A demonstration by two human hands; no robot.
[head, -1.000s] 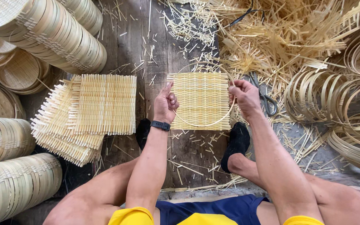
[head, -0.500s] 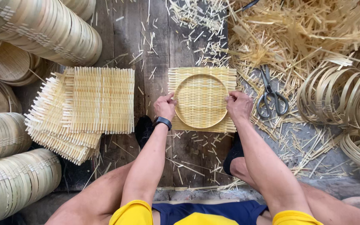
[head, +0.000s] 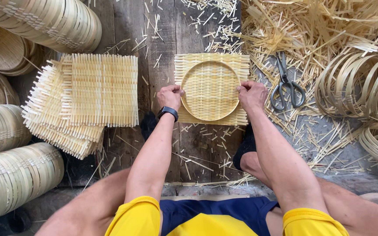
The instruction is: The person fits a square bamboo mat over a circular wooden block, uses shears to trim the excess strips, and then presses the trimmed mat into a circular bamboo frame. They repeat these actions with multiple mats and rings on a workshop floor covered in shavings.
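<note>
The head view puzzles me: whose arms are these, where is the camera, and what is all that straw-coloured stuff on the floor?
No machine here: a person wears the camera on the head, looking down at their own arms. The left hand and right hand press a round hoop onto a square woven mat, gripping its two sides. It lies on a plank floor. Left of it sits a stack of mats; right of it lie scissors, loose strips and spare hoops. Stacked round trays line the far left.
</note>
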